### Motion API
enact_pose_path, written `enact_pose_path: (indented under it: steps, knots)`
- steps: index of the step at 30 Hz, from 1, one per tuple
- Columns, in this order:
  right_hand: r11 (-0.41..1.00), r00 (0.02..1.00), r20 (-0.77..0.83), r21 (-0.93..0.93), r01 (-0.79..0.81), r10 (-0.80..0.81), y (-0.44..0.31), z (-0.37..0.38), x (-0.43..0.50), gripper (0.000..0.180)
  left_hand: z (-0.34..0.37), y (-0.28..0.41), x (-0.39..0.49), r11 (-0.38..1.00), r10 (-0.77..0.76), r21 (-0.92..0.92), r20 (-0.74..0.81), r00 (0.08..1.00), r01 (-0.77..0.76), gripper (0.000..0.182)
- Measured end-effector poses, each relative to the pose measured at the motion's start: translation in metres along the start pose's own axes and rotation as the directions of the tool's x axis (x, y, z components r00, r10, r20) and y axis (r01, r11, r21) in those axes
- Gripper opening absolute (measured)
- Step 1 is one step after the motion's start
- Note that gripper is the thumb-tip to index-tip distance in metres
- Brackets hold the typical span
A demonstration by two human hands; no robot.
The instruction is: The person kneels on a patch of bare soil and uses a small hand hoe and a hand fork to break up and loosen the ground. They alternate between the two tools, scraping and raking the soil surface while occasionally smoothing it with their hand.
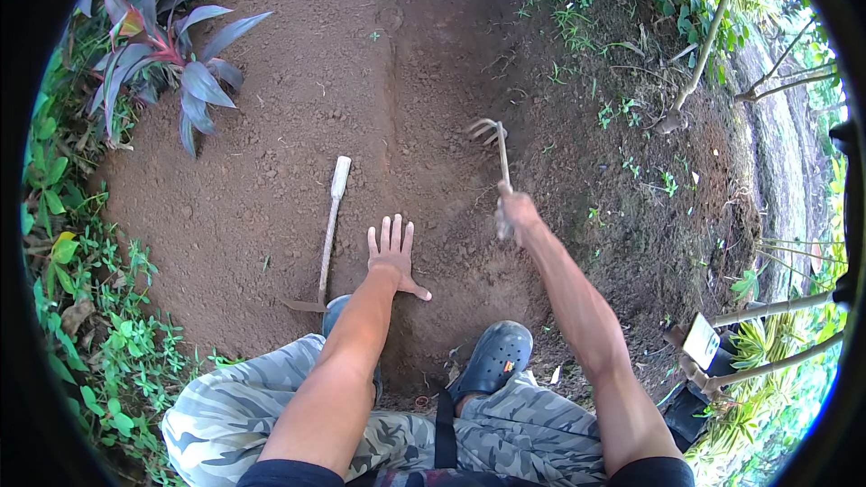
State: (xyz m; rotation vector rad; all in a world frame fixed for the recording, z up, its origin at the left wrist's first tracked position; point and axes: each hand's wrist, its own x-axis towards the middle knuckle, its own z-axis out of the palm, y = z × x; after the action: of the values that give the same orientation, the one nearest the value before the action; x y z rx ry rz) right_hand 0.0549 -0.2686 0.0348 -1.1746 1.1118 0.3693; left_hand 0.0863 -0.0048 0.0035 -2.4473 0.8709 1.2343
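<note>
My right hand [518,215] is closed around the handle of a hand cultivator [503,152], slightly blurred. Its curved tines touch or hang just over the brown soil at the right side of a shallow trench [440,108]. My left hand [392,258] lies palm down with fingers spread, on or just over the soil near the trench's left edge; it holds nothing. To its left, a hand tool with a pale handle [340,179], a thin ridged metal shaft and a flat blade lies on the soil, the blade end beside my left shoe.
A red-and-purple-leaved cordyline [193,78] grows at upper left, with low green plants [128,352] below it. Weeds and thin woody stems [710,34] stand on the right. My dark clog [500,352] rests below my right hand. A black container [687,412] sits at lower right.
</note>
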Motion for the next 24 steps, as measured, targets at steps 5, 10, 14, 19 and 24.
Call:
enact_pose_path:
  steps: [5, 10, 14, 19, 24]
  knots:
    - [0.856, 0.87, -0.051, -0.215, 0.47, -0.49, -0.084, -0.012, -0.057, 0.055, 0.003, 0.0, 0.002, 1.0, 0.005, 0.002, -0.018, 1.0, -0.005, 0.167]
    - [0.468, 0.464, -0.063, -0.095, 0.879, -0.884, -0.126, -0.018, -0.074, 0.054, 0.006, 0.0, 0.003, 1.0, 0.002, 0.002, -0.015, 1.0, -0.002, 0.167]
    - [0.354, 0.28, -0.231, -0.406, 0.843, -0.932, -0.067, 0.005, -0.015, 0.052, 0.004, 0.0, 0.002, 1.0, 0.008, 0.004, -0.02, 1.0, -0.008, 0.167]
    - [0.997, 0.997, -0.019, 0.013, 0.077, -0.077, -0.016, 0.014, 0.016, 0.046, 0.003, 0.001, 0.001, 1.0, 0.002, 0.009, -0.013, 1.0, -0.002, 0.167]
    - [0.905, 0.915, -0.047, -0.171, 0.388, -0.401, -0.082, -0.009, -0.031, 0.053, 0.006, 0.0, 0.002, 1.0, 0.015, 0.004, -0.032, 0.999, -0.015, 0.166]
